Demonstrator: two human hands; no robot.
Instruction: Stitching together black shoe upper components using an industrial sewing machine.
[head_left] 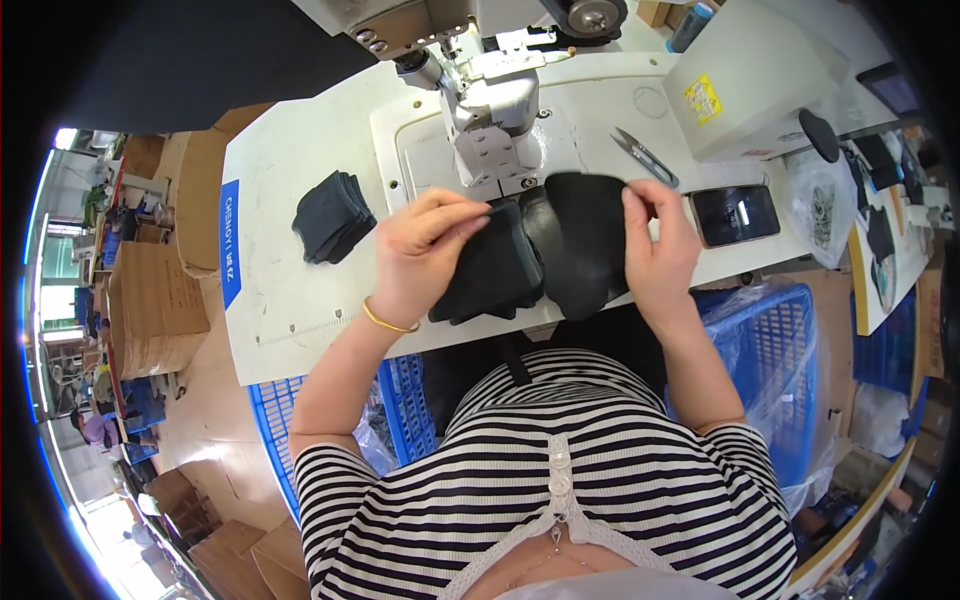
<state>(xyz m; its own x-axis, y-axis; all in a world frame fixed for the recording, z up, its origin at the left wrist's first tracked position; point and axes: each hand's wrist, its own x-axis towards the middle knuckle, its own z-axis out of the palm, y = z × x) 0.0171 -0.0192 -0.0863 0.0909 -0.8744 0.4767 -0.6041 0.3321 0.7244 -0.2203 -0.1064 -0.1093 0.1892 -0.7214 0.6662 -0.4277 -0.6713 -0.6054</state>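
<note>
My left hand (427, 243) has thumb and fingers pinched at the upper left corner of a stack of black fabric pieces (495, 270) on the table's front edge. In my right hand (660, 235) the right edge of a larger black piece (590, 240) is gripped between thumb and fingers. That piece hangs beside the stack, its lower end over the edge. Between them shows a shinier black piece (542, 235). Just beyond my hands stands the sewing machine head (495, 120). A second stack of black pieces (335, 217) lies to the left.
Thread snips (645, 158) and a phone (735, 215) lie right of the machine on the white table (290, 290). Blue plastic baskets (765, 350) stand below the front edge on both sides. Cardboard boxes (160, 305) are at the left, beyond the table.
</note>
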